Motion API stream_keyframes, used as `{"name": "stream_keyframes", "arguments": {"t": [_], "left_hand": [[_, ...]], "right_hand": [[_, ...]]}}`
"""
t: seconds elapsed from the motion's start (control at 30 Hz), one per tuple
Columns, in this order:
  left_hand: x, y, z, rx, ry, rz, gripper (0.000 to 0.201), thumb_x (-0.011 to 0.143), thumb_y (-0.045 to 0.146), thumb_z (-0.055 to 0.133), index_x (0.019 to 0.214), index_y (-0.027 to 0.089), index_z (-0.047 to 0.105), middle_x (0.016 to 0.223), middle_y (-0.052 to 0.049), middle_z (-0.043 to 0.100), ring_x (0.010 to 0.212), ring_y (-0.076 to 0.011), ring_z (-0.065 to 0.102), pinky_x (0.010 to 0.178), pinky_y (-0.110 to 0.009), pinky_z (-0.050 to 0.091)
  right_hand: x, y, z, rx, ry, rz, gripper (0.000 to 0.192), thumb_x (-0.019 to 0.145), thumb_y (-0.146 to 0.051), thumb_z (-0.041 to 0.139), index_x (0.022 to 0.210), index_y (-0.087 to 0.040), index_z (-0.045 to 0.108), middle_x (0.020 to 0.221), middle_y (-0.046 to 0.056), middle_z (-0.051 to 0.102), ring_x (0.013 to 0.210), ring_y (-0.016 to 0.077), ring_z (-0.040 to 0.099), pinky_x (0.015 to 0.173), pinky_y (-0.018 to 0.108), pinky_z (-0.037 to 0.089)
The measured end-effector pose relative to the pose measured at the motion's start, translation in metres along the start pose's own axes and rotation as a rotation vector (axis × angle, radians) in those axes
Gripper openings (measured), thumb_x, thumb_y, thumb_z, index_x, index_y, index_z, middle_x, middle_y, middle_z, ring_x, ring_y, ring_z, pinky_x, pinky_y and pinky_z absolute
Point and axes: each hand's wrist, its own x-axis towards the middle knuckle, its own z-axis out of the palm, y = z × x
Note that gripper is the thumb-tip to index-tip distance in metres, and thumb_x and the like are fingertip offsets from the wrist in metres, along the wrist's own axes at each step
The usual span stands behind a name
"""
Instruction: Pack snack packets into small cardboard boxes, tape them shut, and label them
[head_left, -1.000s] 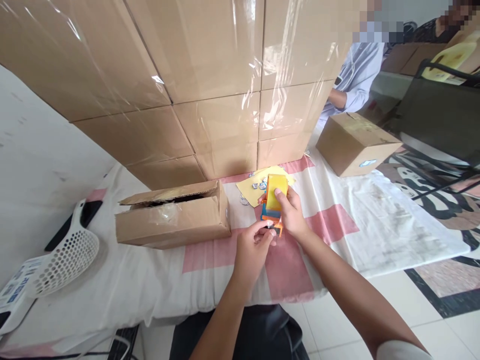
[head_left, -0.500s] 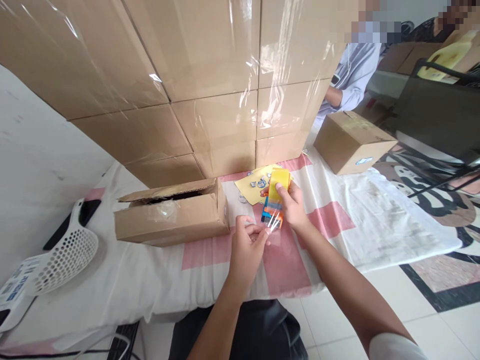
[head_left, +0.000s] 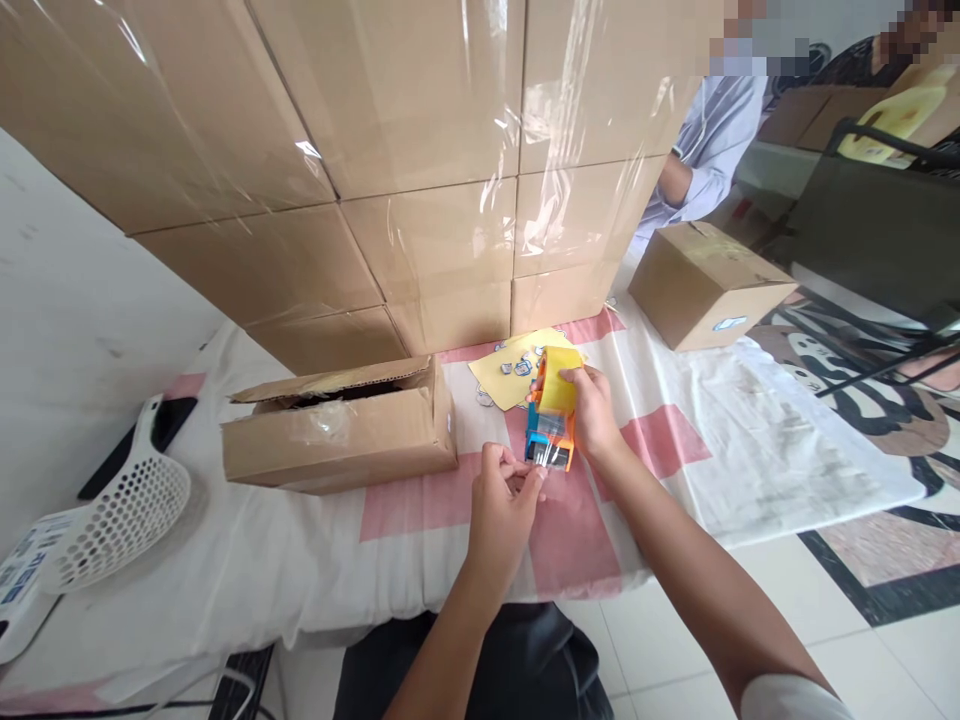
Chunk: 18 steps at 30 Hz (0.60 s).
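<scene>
My right hand (head_left: 594,408) is wrapped round a tape dispenser (head_left: 559,400) with a yellow roll, a blue and orange frame and a dark roller at its near end. My left hand (head_left: 510,488) pinches the loose end of the clear tape (head_left: 546,458) just below that roller. Behind the dispenser lies a yellow sheet (head_left: 499,375) with small blue-outlined drawings or stickers on it. To the left of my hands a cardboard box (head_left: 375,440) stands with its top flap partly raised; what is inside is dark and cannot be made out.
Large stacked cartons (head_left: 435,240) wrapped in clear film rise behind the table. A white perforated scoop-like basket (head_left: 124,525) sits at the left. At the right stands a closed box (head_left: 709,290), with a person in a pale sleeve (head_left: 709,185) behind it. Red-and-white cloth (head_left: 300,560) covers the table.
The dispenser has tilted and come slightly nearer, so its dark roller shows more. My left hand has shifted a little right and down, still pinching the tape end.
</scene>
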Motion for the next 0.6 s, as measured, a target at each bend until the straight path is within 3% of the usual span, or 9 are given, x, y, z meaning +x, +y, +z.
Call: {"name": "stream_keyframes", "arguments": {"t": [0.2, 0.47, 0.6], "left_hand": [[-0.001, -0.003, 0.001, 0.003, 0.005, 0.023, 0.034, 0.086, 0.033, 0.068, 0.086, 0.026, 0.035, 0.080, 0.002, 0.067, 0.070, -0.0157, 0.070, 0.063, -0.028, 0.059], [-0.010, -0.003, 0.005, -0.069, -0.016, -0.022, 0.039, 0.086, 0.034, 0.068, 0.082, 0.026, 0.031, 0.079, 0.001, 0.066, 0.067, -0.0151, 0.066, 0.064, -0.030, 0.060], [-0.016, -0.006, 0.005, -0.053, -0.002, -0.038, 0.039, 0.085, 0.034, 0.069, 0.080, 0.025, 0.031, 0.074, 0.004, 0.061, 0.065, -0.0140, 0.065, 0.063, -0.028, 0.058]], "right_hand": [[0.002, 0.002, -0.001, -0.061, -0.004, -0.032, 0.043, 0.085, -0.063, 0.068, 0.081, -0.020, 0.061, 0.069, 0.007, 0.070, 0.069, 0.0257, 0.073, 0.059, 0.035, 0.059], [0.002, 0.001, 0.000, -0.023, 0.071, 0.082, 0.036, 0.084, -0.055, 0.066, 0.077, -0.020, 0.061, 0.063, 0.007, 0.070, 0.064, 0.0261, 0.072, 0.056, 0.035, 0.060], [0.004, 0.004, -0.007, -0.057, 0.114, 0.061, 0.035, 0.084, -0.056, 0.064, 0.081, -0.021, 0.062, 0.064, 0.006, 0.070, 0.066, 0.0275, 0.073, 0.056, 0.037, 0.061]]}}
